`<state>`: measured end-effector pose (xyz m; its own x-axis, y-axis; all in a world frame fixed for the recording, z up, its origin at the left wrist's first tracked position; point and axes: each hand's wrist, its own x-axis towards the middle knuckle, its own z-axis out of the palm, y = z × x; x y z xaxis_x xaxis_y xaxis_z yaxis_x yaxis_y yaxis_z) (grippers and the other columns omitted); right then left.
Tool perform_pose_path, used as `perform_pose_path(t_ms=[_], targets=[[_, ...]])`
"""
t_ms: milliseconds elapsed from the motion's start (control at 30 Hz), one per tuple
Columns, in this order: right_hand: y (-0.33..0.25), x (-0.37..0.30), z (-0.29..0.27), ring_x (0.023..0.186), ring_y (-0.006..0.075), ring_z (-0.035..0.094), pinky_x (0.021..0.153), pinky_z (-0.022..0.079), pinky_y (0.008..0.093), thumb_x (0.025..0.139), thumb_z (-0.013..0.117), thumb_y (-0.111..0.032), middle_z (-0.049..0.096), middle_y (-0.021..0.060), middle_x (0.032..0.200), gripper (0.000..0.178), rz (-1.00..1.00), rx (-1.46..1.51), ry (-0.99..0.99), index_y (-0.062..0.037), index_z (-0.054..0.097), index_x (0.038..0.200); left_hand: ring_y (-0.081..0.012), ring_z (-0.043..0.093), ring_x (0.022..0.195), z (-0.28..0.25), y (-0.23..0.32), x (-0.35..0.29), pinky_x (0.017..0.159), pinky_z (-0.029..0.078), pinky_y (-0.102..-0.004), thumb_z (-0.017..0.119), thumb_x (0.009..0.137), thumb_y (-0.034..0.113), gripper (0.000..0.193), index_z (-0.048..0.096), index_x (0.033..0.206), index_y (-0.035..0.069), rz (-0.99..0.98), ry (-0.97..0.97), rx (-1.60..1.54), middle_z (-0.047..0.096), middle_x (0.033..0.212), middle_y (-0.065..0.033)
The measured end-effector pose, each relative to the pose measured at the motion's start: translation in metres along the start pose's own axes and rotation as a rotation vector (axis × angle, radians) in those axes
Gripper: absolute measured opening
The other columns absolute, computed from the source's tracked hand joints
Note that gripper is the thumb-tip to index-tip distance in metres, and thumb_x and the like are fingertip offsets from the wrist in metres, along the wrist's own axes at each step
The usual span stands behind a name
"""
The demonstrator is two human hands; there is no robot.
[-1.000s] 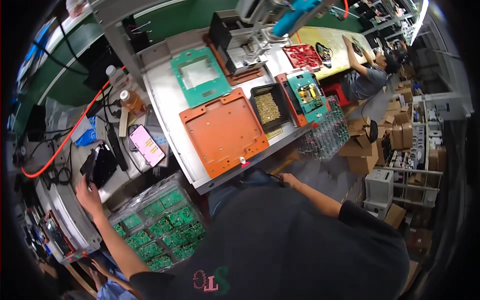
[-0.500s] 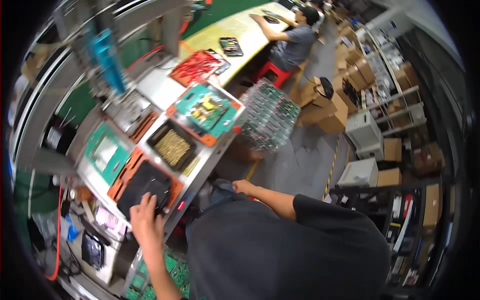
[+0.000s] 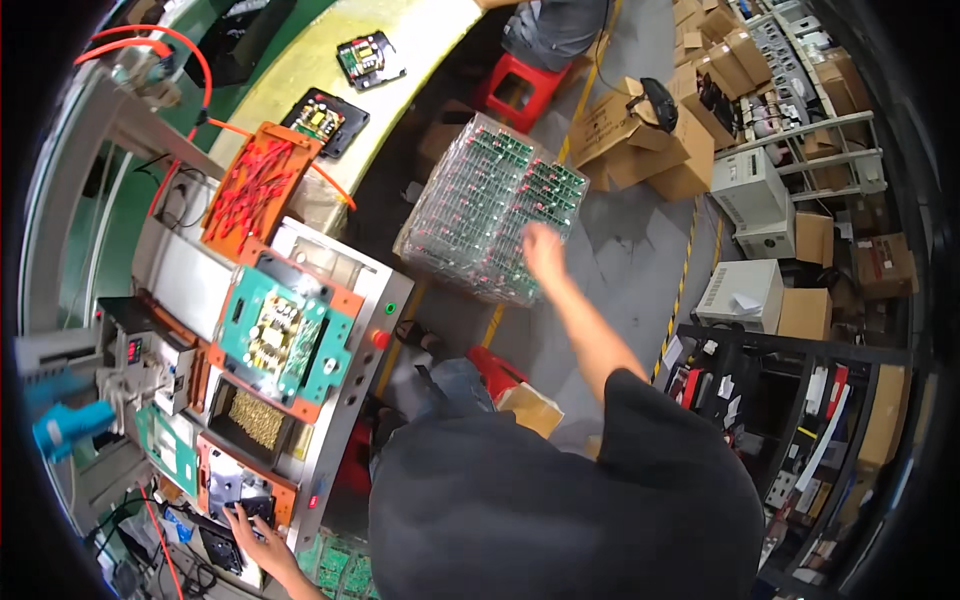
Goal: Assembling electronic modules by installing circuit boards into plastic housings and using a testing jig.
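Note:
My left hand [image 3: 260, 548] is at the lower left, fingers spread over a black plastic casing [image 3: 252, 508] in an orange fixture [image 3: 284, 500]. The fingertips appear to touch its near edge. Nothing is visibly gripped there. My right hand [image 3: 543, 255] reaches forward over a stack of green circuit boards [image 3: 480, 195] in clear plastic trays. Its fingers are blurred and turned away, so I cannot tell whether they touch a board. Between the two arms, a populated circuit board [image 3: 280, 340] lies in a teal and orange fixture [image 3: 240, 300] on the bench.
A black bin of brass-coloured small parts [image 3: 256, 418] sits between the fixtures. Beyond are an orange tray of red wires [image 3: 258, 190] and a yellow table [image 3: 265, 95] with open casings. A red stool [image 3: 522, 90], cardboard boxes [image 3: 640, 140] and a black shelf rack [image 3: 790, 345] stand around.
My view has swung toward the board stack. My right hand has gone from beside my lap out to the stack. My left hand stays by the casing in the orange fixture.

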<state>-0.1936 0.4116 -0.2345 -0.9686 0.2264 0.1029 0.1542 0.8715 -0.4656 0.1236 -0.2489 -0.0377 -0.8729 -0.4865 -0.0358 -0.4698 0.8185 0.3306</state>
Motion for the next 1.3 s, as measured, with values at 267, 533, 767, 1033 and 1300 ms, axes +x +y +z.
perform_pose_path(t_ms=[267,533,767,1033,1300], targets=[[0.081,0.122,0.031,0.089,0.0357,0.071,0.079,0.056,0.0492,0.09,0.054,-0.016,0.072,0.0192,0.091,0.02,0.017,-0.543,-0.416,-0.0071,0.072,0.088,-0.0337,0.045,0.139,-0.001,0.008,-0.014,0.112,0.038,-0.0414,0.053,0.099,0.004,0.038,0.057,0.136,-0.002,-0.269,-0.015,-0.179,0.043,0.154,-0.019],[0.164,0.14,0.032,0.115,0.0312,0.062,0.094,0.053,0.0417,0.09,0.06,-0.013,0.064,0.0178,0.128,0.041,-0.189,-0.61,-0.426,-0.0069,0.062,0.13,-0.0364,0.05,0.133,-0.013,0.048,0.008,0.111,0.038,-0.0429,0.058,0.091,0.0,0.038,0.063,0.128,0.004,-0.135,0.288,0.144,0.056,0.14,-0.02],[-0.014,0.118,-0.061,0.078,0.0165,0.062,0.075,0.053,0.0304,0.094,0.057,-0.007,0.067,0.008,0.101,0.032,0.242,0.89,-0.358,0.0005,0.062,0.125,-0.0369,0.049,0.134,0.013,0.035,-0.017,0.112,0.039,-0.0415,0.055,0.091,0.001,0.037,0.064,0.127,0.005,-0.154,0.234,0.051,0.055,0.141,-0.0216],[-0.375,-0.112,-0.086,0.089,0.0136,0.067,0.081,0.056,0.0285,0.096,0.064,-0.006,0.07,0.0085,0.108,0.02,-0.279,0.87,-1.182,0.0025,0.069,0.113,-0.027,0.062,0.119,-0.022,0.091,-0.023,0.099,0.049,-0.0363,0.058,0.094,0.004,0.03,0.068,0.122,0.003,-0.144,0.383,-0.453,0.061,0.136,-0.0167],[-0.47,-0.216,-0.05,0.085,0.0125,0.069,0.077,0.056,0.0266,0.102,0.059,-0.016,0.072,0.0076,0.097,0.025,-0.285,0.767,-1.781,0.0027,0.069,0.115,-0.0086,0.061,0.069,-0.025,0.083,-0.078,0.062,0.049,-0.026,0.064,0.094,0.007,0.016,0.074,0.105,0.0,-0.41,0.037,-1.027,0.071,0.081,-0.0052]])
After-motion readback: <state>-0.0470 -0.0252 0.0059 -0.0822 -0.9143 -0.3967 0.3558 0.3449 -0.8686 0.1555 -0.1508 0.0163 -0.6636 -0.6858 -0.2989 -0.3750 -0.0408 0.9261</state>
